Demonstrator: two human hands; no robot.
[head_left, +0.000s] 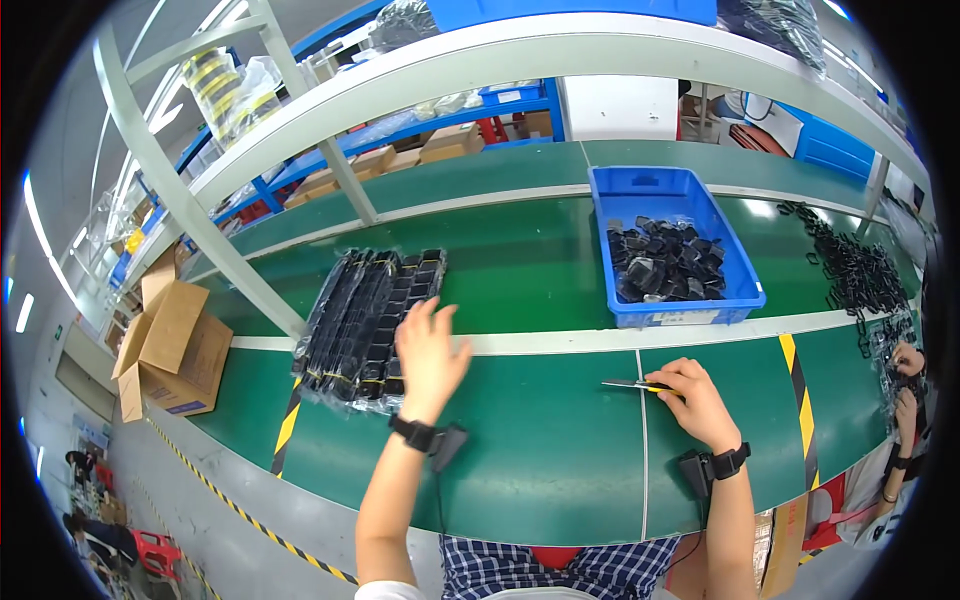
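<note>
My left hand (430, 355) has its fingers spread and holds nothing. It is at the right edge of several plastic-wrapped rows of small black pieces (350, 310), banded with thin yellow strips; whether it touches them I cannot tell. My right hand (692, 398) is closed around a slim metal-bladed tool (622, 384) with a yellow and black handle, its blade pointing left over the green bench (540, 430). Beyond that hand stands a blue bin (735, 240) with a heap of dark, flat, squarish pieces (668, 262) inside.
A white metal shelf frame (480, 60) spans the bench, its post (200, 190) coming down at left. An open cardboard box (185, 350) sits at the far left. Black loop-shaped parts (850, 265) lie at right, near a co-worker's hands (905, 375). Yellow-black tape (798, 400) marks the bench.
</note>
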